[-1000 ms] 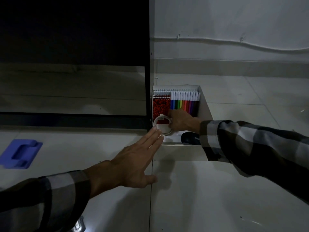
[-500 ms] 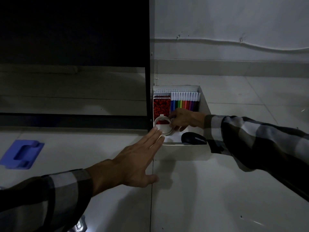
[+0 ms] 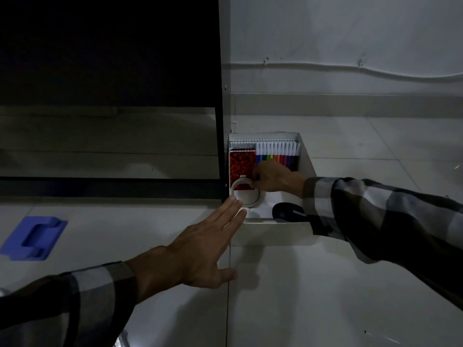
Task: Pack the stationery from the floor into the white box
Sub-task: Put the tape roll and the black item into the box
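Dim pale floor tiles [image 3: 325, 284] fill the lower frame, and just right of centre we see the white box [image 3: 280, 234] holding a red notebook [image 3: 241, 164], a row of coloured markers [image 3: 278, 152] and a white tape ring [image 3: 245, 195]. Our right hand [image 3: 274, 177] reaches in, its fingers curled and seemingly pinching the ring's upper right edge, though the light is poor. Our left hand [image 3: 198, 256] lies flat, fingers straight and together, tips at the box's near left corner just below the ring.

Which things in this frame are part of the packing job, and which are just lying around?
Job:
white box
tape roll
red notebook
marker set
spiral pad
dark object
right hand at the roll
left hand steadying the box

Lying about:
blue plastic piece
wall cable
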### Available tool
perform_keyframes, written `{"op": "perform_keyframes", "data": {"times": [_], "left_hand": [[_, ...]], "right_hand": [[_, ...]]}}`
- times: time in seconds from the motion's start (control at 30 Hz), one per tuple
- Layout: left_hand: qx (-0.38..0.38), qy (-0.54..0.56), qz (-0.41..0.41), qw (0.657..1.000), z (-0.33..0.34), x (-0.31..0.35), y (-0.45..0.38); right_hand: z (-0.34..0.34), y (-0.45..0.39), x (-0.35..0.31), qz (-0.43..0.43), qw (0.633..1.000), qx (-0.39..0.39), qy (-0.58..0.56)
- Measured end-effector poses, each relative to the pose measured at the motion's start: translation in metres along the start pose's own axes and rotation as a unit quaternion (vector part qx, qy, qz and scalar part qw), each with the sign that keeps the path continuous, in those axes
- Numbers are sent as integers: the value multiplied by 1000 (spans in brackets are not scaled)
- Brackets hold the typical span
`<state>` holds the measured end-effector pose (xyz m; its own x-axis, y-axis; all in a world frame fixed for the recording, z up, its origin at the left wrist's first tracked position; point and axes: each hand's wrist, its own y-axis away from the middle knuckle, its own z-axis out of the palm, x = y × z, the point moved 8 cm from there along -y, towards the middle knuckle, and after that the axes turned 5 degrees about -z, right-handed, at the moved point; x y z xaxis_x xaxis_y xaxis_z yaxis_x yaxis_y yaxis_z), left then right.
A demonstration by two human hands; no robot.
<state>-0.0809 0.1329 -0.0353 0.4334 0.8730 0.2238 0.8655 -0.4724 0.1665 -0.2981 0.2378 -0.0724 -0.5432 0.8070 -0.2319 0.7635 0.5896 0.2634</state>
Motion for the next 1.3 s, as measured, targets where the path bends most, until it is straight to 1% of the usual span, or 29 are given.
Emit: {"op": "perform_keyframes", "data": {"times": [0.1,0.17,0.3,0.4,0.53,0.63,0.77,0.93,1.0,1.1,1.2,1.23,1.3], "left_hand": [[2,-5,-2,1000,0,0,0],[2,-7,-5,1000,1,-1,-1],[-9,-15,-11,1000,3,-4,-4],[-11,-19,-14,1000,3,-4,-5],[-17,-13,-16,1000,4,-4,-5],[-26,-7,-18,999,4,-3,-4],[-26,-6,-16,1000,4,-4,-4],[-23,-7,-15,1000,6,-5,-5],[-27,-8,-18,999,7,-5,-5],[-34,-11,-17,999,7,-6,-6],[-41,-7,-9,999,4,-6,-6],[-44,-2,-7,999,2,-6,-4],[-35,10,-8,999,-1,-10,4]], "right_hand": [[-7,1,-1,-13,999,29,19],[-8,3,-3,-21,999,34,21],[3,9,-9,-34,999,-15,-16],[10,14,-11,-14,998,-24,-60],[18,18,-8,20,996,-53,-62],[17,20,-5,43,996,-38,-66],[13,23,-7,44,996,-2,-77],[21,24,-3,71,976,-14,-206],[22,26,-3,80,968,-22,-237],[21,27,-8,63,977,-35,-200],[17,31,-13,38,992,-49,-106],[14,33,-15,34,995,-48,-79],[4,40,-19,25,998,-23,-52]]}}
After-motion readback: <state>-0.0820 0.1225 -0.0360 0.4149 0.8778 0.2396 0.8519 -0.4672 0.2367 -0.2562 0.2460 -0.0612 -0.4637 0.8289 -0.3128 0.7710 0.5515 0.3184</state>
